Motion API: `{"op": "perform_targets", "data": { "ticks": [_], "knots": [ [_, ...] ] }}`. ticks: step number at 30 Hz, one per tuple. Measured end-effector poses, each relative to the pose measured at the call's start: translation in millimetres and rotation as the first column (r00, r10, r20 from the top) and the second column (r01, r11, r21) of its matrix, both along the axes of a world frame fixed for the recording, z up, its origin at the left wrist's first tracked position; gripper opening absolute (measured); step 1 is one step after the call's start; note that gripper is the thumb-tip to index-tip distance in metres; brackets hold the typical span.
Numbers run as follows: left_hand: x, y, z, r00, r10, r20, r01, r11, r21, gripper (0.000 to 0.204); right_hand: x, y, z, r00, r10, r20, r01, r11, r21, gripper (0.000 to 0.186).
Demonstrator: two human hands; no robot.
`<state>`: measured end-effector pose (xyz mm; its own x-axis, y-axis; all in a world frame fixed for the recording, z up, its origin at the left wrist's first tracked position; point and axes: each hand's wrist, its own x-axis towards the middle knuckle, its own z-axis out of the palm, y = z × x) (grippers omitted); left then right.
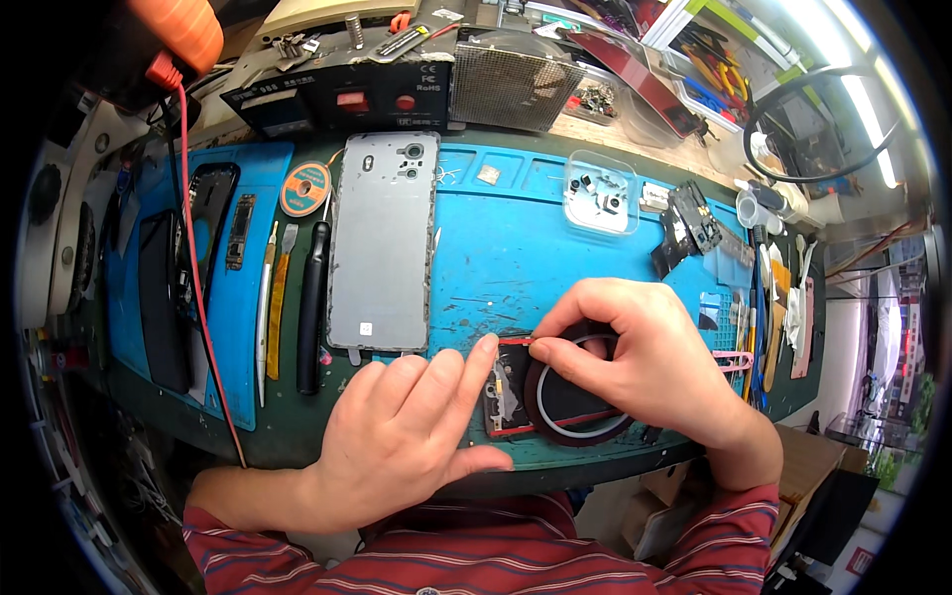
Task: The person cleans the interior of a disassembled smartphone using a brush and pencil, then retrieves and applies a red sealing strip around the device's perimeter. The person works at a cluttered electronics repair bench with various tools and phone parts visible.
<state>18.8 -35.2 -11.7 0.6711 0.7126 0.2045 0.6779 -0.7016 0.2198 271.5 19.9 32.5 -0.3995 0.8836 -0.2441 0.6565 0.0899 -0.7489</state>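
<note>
A phone frame with red edges lies sideways on the blue mat, near the table's front edge. Over its right part, a roll of dark narrow tape with a pale core is held by my right hand. The thumb and index finger of that hand pinch at the frame's far edge; other fingers curl at the roll and are partly hidden. My left hand has its fingers stretched out, the index fingertip touching the frame's far left corner. Its thumb points toward the frame's near left corner.
A grey phone back cover lies left of centre. Beside it are a black screwdriver, a solder spool and tweezers. A clear box of small parts stands farther back. A red cable hangs across the left mat.
</note>
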Motion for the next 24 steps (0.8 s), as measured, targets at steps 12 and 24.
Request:
{"op": "perform_targets", "data": {
  "ticks": [12, 24],
  "knots": [
    [5.5, -1.0, 8.6, 0.983, -0.008, -0.184, 0.028, 0.994, 0.104, 0.085, 46.9, -3.7, -23.4, 0.914, 0.303, 0.270, -0.405, 0.638, 0.655, 0.049],
    [7.6, 0.8, 11.1, 0.975, -0.013, -0.220, 0.047, 0.988, 0.148, 0.080, 67.9, -3.5, -28.7, 0.873, 0.349, 0.342, -0.487, 0.578, 0.655, 0.050]
  ]
}}
